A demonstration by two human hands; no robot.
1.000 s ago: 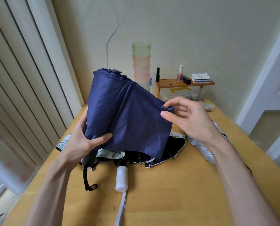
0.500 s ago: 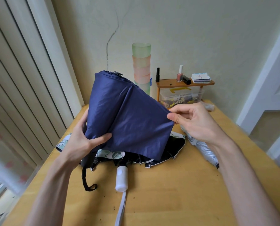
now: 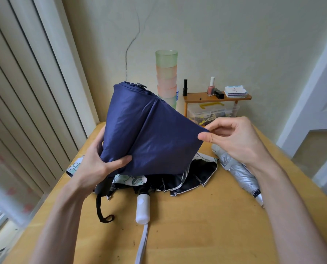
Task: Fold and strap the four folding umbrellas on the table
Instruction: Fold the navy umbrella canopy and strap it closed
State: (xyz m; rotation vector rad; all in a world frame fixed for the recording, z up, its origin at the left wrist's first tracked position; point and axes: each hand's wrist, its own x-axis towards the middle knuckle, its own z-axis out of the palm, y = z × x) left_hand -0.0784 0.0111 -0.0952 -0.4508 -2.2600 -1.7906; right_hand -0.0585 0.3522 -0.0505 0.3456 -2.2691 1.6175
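The left hand [image 3: 97, 164] is gripping the navy umbrella [image 3: 149, 134] by its gathered lower end above the bench [image 3: 197, 229] while the right hand [image 3: 237, 139] is pinching a canopy corner taut between thumb and fingers [image 3: 220, 127] (each flap, I judge, wants pulling flat and wrapping one way before strapping).

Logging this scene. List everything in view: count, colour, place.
navy umbrella: one, dark blue, held up over the table
patterned umbrella: one, black with pale floral outside, white handle, on the table beneath
silver umbrella: one, silver, lying at table right
table: one, light wood
cup stack: one, green top, pink below, at the far wall
shelf: one, brown wood, right of cups
clear box: one, under the shelf
nail polish: one, pink, on the shelf
left hand: grips the navy umbrella's lower end
right hand: pinches its canopy edge
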